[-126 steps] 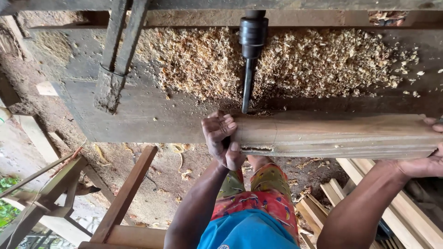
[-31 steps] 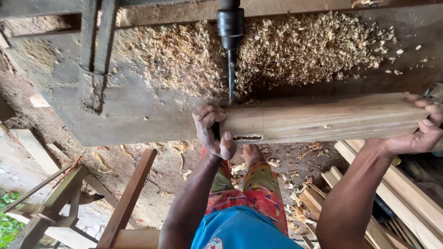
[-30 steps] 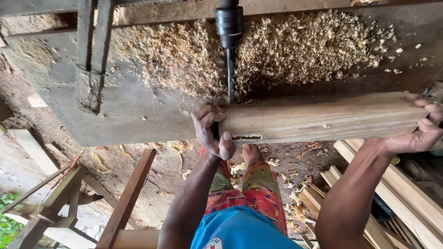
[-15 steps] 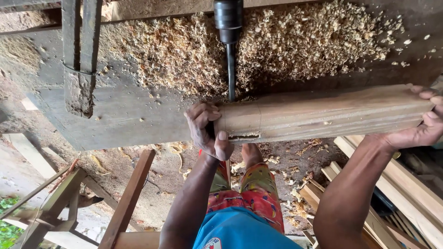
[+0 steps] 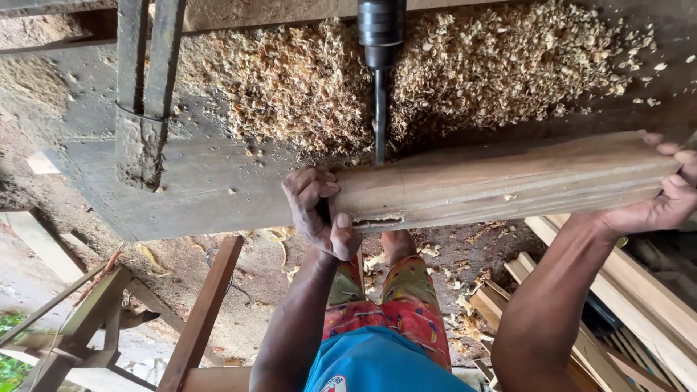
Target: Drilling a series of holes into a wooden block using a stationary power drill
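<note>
- Step in hand: boring or mortising the left end of a long wooden beam (image 5: pixel 508 181) on a fixed machine; beam lies flat on the grey machine table (image 5: pixel 210 196), running from centre out toward 3 o'clock.
- Left hand (image 5: pixel 319 210): closed around the beam's left end, fingers over the top, thumb (image 5: pixel 341 229) pressed on the near face. Firm grip, steadying against the bit.
- Right hand (image 5: pixel 664 196): wrapped round the far right end at 3 o'clock, fingers curled over the end grain. Gripping, partly cut by the frame edge.
- Drill bit (image 5: pixel 379 116): hangs from a dark chuck (image 5: pixel 381 29) at 12 o'clock, tip meeting the beam's back edge just right of the left hand. Depth of cut hidden behind the beam; probably already in the wood, can't confirm.
- Slot (image 5: pixel 377 216) on the near face just below the thumb, ragged with chips. Looks like a cut mortise.
- Wood shavings (image 5: pixel 465 72) heaped thick behind the bit, 11 to 2 o'clock.
- Steel bracket with two upright bars (image 5: pixel 141 94) at 10 o'clock, well apart from the work.
- Stacked timber lengths (image 5: pixel 646 305) at 4 o'clock, below table level.
- Next move, as a judgement: needs both grips kept hard, beam held square to the bit, and left fingers kept out of the bit's line, since clearance there is slim.
</note>
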